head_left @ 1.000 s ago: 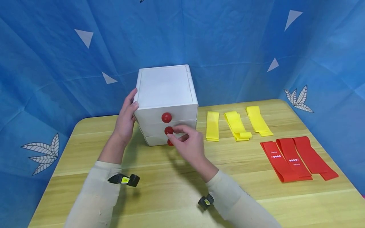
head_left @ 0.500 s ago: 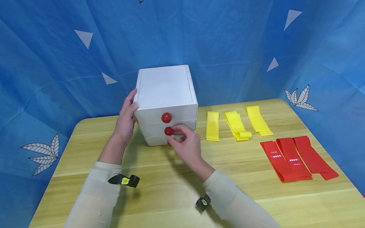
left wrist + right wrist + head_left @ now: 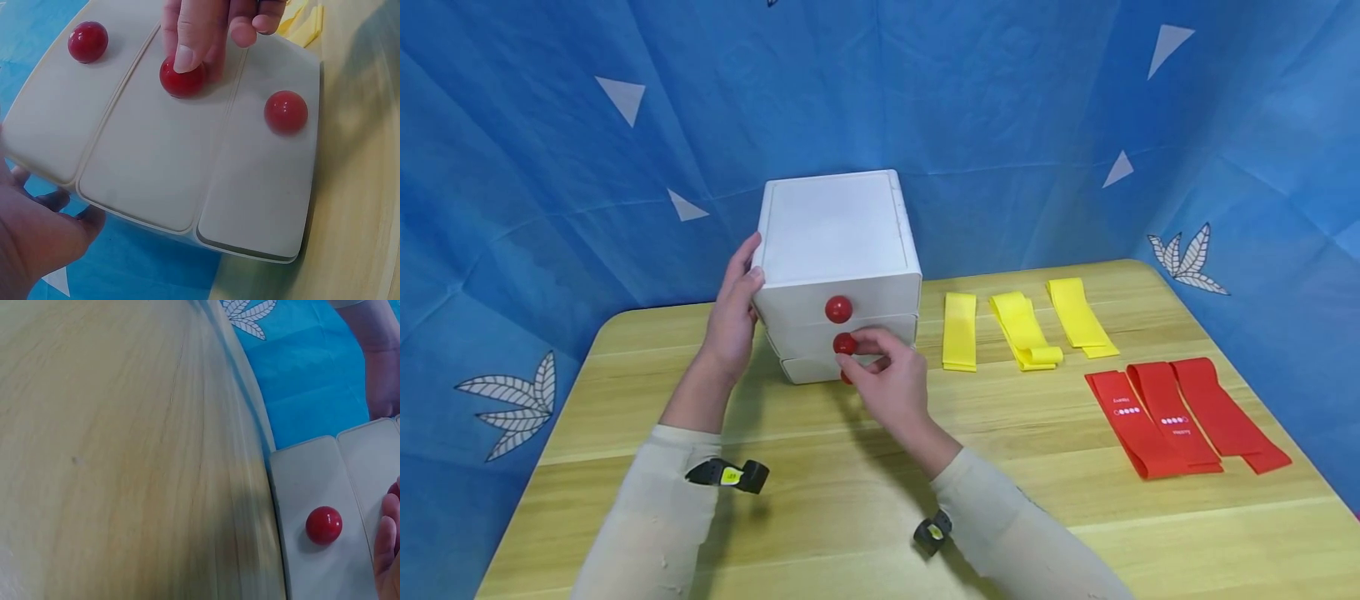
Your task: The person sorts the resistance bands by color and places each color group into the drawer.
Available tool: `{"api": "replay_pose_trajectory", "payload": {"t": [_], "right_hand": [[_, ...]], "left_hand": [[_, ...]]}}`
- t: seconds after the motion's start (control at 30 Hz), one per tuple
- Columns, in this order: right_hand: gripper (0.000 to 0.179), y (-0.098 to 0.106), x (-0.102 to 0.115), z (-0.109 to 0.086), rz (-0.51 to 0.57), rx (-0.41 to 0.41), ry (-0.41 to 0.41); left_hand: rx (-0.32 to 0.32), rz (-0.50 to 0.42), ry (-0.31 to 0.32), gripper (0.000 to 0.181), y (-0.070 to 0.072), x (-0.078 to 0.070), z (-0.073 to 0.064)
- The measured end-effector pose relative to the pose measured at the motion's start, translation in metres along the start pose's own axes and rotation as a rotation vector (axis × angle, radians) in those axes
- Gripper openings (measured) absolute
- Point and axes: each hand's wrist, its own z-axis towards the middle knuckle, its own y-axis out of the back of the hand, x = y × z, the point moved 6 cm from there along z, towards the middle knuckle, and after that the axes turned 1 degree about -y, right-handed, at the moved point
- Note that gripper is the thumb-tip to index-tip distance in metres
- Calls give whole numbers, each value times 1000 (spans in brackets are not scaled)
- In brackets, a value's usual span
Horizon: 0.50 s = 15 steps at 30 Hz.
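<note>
Clock read from the person's side of the table point(image 3: 820, 508). Far left: left sleeve point(image 3: 647, 512), pale, black strap point(image 3: 703, 472) at the wrist, then left hand point(image 3: 730, 329) at nine o'clock of the white drawer box point(image 3: 837, 229). That hand isn't clenched: thumb by the front left edge, fingers apart and laid on the side wall, touching it; the left wrist view shows the same, with gaps between the fingers. Box stands upright near twelve o'clock on the table, toward the back edge, blue cloth point(image 3: 1015, 108) behind. Three red knobs run down its front: top knob point(image 3: 838, 309), uncovered; middle knob point(image 3: 844, 343), gripped; bottom knob point(image 3: 285, 113), partly behind the hand from above but plain in both wrist views. Right hand point(image 3: 895, 379) sits at about five o'clock of the box, thumb and fingertips clamped on the middle knob, only a knob's width apart; the left wrist view has the thumb right on the ball, remaining fingers bent beside it. Right sleeve point(image 3: 1026, 529) trails off toward five o'clock. Further right, between three and four o'clock of the box: three yellow bands point(image 3: 959, 332) lying separately, the central one curled at its near end. Farthest right, past those, red bands point(image 3: 1225, 417) bunched close, white print on two.
</note>
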Motion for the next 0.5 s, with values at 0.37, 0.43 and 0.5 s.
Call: {"api": "replay_pose_trajectory", "payload": {"t": [0.37,0.43,0.5], "right_hand": [[23,-2,1,1,26,-15,9],[23,-3,1,2,37,-15,9],[23,-3,1,1,45,-12,7]], "left_hand": [[0,13,0,57,-2,-1,-2],[0,13,-2,57,-2,-1,-2],[0,11,-6,57,-2,-1,-2]]}}
